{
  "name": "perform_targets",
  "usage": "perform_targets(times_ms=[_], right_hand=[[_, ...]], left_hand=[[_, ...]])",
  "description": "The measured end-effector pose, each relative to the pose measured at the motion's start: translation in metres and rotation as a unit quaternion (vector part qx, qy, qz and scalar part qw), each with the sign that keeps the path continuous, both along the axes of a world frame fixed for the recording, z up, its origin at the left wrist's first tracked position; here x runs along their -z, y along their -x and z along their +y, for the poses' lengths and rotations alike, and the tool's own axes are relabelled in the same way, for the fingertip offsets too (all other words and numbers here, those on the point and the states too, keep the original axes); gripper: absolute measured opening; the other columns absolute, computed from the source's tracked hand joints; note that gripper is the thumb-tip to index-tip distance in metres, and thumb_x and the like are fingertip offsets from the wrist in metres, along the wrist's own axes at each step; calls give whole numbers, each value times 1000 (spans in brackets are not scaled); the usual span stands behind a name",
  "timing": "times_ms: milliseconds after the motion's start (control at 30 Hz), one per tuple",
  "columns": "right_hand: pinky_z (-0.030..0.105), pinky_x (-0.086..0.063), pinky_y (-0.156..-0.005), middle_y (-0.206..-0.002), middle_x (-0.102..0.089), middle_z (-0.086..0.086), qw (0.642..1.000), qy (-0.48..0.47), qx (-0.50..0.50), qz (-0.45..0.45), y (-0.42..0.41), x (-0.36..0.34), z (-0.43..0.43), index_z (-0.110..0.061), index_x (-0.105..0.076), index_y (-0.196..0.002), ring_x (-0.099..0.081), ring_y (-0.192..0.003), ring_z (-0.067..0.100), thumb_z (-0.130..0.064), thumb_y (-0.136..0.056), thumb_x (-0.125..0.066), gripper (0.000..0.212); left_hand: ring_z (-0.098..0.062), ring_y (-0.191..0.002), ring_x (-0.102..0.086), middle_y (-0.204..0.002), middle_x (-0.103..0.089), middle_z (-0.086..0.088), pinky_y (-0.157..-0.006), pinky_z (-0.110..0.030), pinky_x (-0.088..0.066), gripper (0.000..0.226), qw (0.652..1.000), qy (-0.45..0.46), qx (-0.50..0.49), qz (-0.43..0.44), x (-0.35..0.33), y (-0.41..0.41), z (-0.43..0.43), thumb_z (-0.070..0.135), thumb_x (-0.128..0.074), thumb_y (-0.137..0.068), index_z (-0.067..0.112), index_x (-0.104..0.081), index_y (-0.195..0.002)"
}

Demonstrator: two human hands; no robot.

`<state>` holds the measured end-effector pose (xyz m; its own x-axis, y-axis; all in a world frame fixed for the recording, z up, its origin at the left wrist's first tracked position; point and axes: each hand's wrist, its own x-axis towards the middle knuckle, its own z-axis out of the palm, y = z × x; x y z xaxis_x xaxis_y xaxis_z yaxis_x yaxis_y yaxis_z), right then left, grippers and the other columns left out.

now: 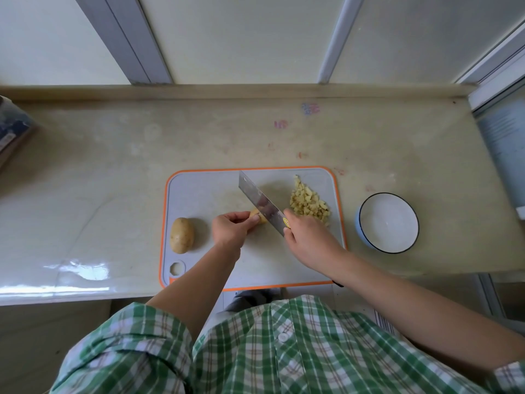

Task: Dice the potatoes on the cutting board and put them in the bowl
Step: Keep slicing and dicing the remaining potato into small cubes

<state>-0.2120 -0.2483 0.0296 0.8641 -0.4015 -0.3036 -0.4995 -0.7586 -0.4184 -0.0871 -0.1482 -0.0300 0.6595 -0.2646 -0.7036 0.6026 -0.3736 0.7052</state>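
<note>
A grey cutting board (204, 189) with an orange rim lies on the counter. At its left end rests a whole potato (182, 235). My left hand (231, 227) grips a cut potato piece (257, 215) mid-board with curled fingers. My right hand (305, 237) holds the handle of a cleaver (260, 201), whose blade stands against the right side of that piece. A heap of diced potato (308, 204) sits on the board's right part. The white bowl (369, 240) with a dark rim stands to the right of the board and holds nothing.
The beige counter (113, 166) ends at a raised back ledge (227, 92) under a window. A dark box (12, 129) sits at the far left edge. The counter's front edge runs just below the board.
</note>
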Motion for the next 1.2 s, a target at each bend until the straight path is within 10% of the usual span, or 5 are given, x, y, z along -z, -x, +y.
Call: perform_targets(times_ms=[1200], right_hand=[[33,-21,-58,-64,-40,1,996,-42,69,-49,-20,14,0,-13,-39,-86,-41,-63,29,-11,-96,-45,12]], left_hand=[[-20,-71,-69,-79,-71,-9,-84,-34,-57,11,999,-9,40,-7,-10,-5,0,0,-79,-75,5,-70,-79]])
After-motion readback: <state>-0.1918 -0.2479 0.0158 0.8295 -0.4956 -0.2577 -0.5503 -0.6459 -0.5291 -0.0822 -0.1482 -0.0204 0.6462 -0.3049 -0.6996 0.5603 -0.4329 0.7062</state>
